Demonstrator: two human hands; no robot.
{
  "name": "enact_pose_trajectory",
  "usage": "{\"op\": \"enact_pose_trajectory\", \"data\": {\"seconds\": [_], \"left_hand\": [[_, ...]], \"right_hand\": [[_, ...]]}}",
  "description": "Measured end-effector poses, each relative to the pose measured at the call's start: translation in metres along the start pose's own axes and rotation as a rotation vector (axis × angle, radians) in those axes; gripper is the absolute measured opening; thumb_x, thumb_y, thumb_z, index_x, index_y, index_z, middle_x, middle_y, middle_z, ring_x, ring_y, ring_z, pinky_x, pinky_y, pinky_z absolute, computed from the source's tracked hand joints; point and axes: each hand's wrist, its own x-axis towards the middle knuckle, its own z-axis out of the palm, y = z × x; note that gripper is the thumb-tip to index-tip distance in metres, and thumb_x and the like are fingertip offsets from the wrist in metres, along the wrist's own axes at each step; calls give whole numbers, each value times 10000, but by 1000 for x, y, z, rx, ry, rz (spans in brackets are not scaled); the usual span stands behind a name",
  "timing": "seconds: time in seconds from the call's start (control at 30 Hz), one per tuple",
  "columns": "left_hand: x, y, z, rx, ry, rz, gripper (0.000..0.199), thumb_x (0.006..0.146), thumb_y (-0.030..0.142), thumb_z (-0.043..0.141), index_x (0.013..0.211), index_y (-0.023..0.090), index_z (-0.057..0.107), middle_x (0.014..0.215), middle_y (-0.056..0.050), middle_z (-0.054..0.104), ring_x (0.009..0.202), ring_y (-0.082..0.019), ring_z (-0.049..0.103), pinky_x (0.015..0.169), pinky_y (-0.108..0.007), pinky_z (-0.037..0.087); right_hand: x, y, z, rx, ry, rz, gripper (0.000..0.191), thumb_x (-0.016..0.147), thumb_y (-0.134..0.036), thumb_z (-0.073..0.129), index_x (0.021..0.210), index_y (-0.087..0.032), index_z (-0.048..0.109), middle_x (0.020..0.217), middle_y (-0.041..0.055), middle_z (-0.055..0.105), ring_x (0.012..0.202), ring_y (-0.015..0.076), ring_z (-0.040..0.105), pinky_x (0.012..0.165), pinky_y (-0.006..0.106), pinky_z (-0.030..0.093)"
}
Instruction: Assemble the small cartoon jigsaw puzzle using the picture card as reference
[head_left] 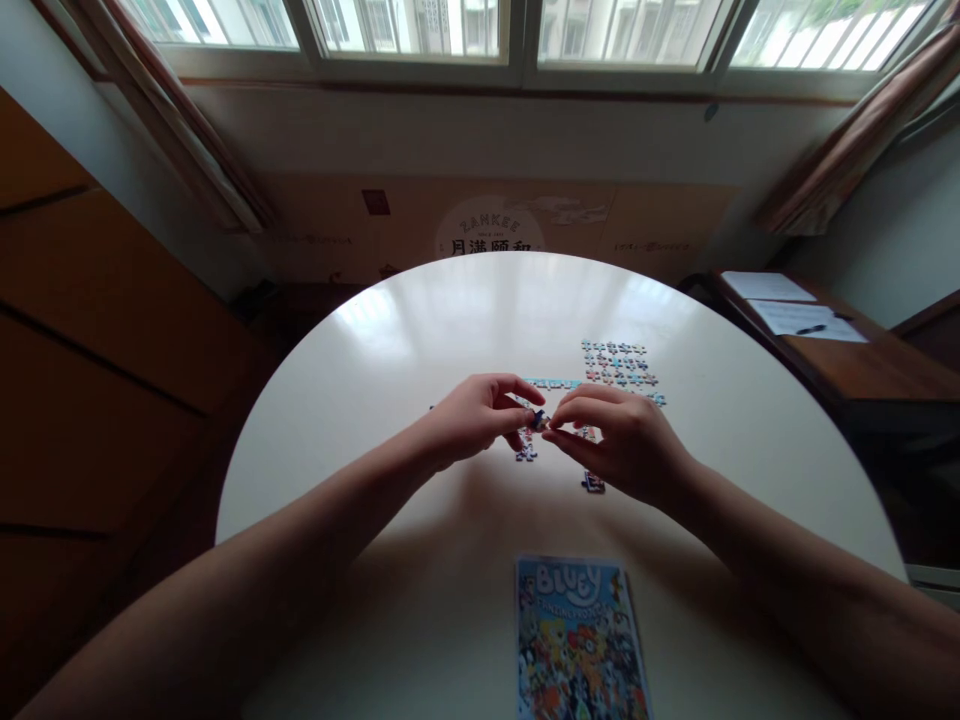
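Above the middle of the round white table (360,470), my two hands almost meet. My left hand (484,415) is closed, pinching a small dark puzzle piece (539,420) between thumb and fingers. On the piece's other side, the fingertips of my right hand (626,430) are closed at its paler edge. Beneath and behind the hands lies a partly joined puzzle (551,384), largely covered by them; one strip (526,452) shows under my left fingers. A dark piece (593,482) rests below my right hand. Loose pieces (616,362) sit in rows beyond it.
A colourful Bluey picture sheet (577,640) lies near the table's front. On the right stands a brown desk (877,365) with papers (802,320) and a pen. Behind the table are a printed tan panel (315,220) and windows; an orange-brown cabinet (97,300) is left.
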Motion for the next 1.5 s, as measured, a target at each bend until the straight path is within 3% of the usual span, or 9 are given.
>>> {"op": "enact_pose_trajectory", "data": {"seconds": [0.13,0.27,0.43,0.63,0.83,0.93,1.5], "left_hand": [[1,-4,-3,45,5,64,199,825,145,654,1022,124,664,714,-17,706,584,-113,600,587,-255,471],[2,-6,-8,79,-24,73,235,793,186,708,1019,130,674,734,-26,719,624,-122,596,596,-252,450],[0,-5,-9,115,-53,76,206,779,228,734,959,131,706,766,-48,737,652,-133,608,610,-258,448],[-2,-6,-10,189,-86,74,200,787,232,719,967,147,716,835,-63,760,759,-174,679,672,-282,500],[-6,-1,-16,712,98,245,125,772,167,711,868,214,775,903,-32,744,811,-184,660,738,-300,499],[-8,-1,-16,838,108,275,121,802,202,703,871,244,793,955,-27,726,849,-188,659,759,-301,494],[-8,-9,-9,966,85,262,113,793,299,716,848,306,815,979,-10,686,807,-173,642,705,-298,456]], "right_hand": [[0,1,0,10,-5,-27,124,925,-325,682,871,-223,729,894,30,763,764,167,702,676,296,549],[-1,4,2,35,-10,-85,97,940,-254,659,962,-223,748,989,31,778,865,175,736,747,309,585],[-3,5,4,54,-38,-129,107,946,-231,652,947,-234,759,997,10,791,888,170,749,755,299,595],[-3,1,3,37,-151,-128,154,962,-240,620,923,-251,768,977,-12,798,877,169,739,732,297,560],[-3,-2,7,13,-307,-149,169,952,-245,617,877,-248,768,898,-11,792,786,160,704,681,296,506],[-4,-3,8,12,-336,-150,171,957,-245,607,906,-253,771,925,-8,790,809,163,701,693,301,497],[-6,-6,11,-24,-370,-146,194,934,-197,617,987,-296,775,942,-17,770,855,159,670,707,290,475]]}}
